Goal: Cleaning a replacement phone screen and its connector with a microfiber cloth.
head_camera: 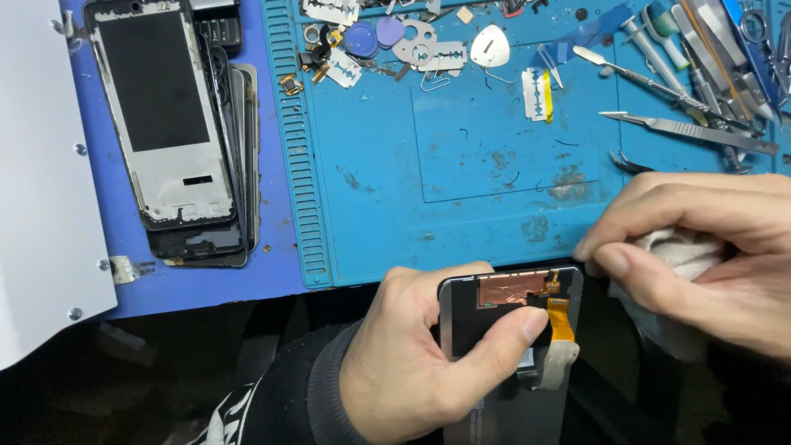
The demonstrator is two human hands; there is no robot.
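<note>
Seen from above, at the near edge of a tabletop covered by a blue repair mat [494, 165]. Left hand [420, 363], in a dark sleeve, wrapped around a phone display panel [511, 330] held back side up just past the mat's near edge, fingers closed around its left side and the thumb [511, 338] pressed across its dark back. Along the panel's top edge, a strip of copper foil [511, 287], with an orange flex cable [560, 317] running down beside it near the right edge. Right hand [700, 255] just beside the panel's upper right corner, fingers pinched shut on a crumpled white cloth [676, 251], fingertips almost touching the corner. At the far right corner of the mat, a cluster of metal tools: a scalpel [692, 129], tweezers [630, 161] and a spudger [634, 76]. Along the far edge, razor blades [537, 93], a white triangular pick [489, 45] and small blue round picks [361, 39]. At the left, past the mat's ridged edge, a stack of phone frames and screens [177, 140] on a darker blue surface, beside a white panel [41, 165] at the left edge.
</note>
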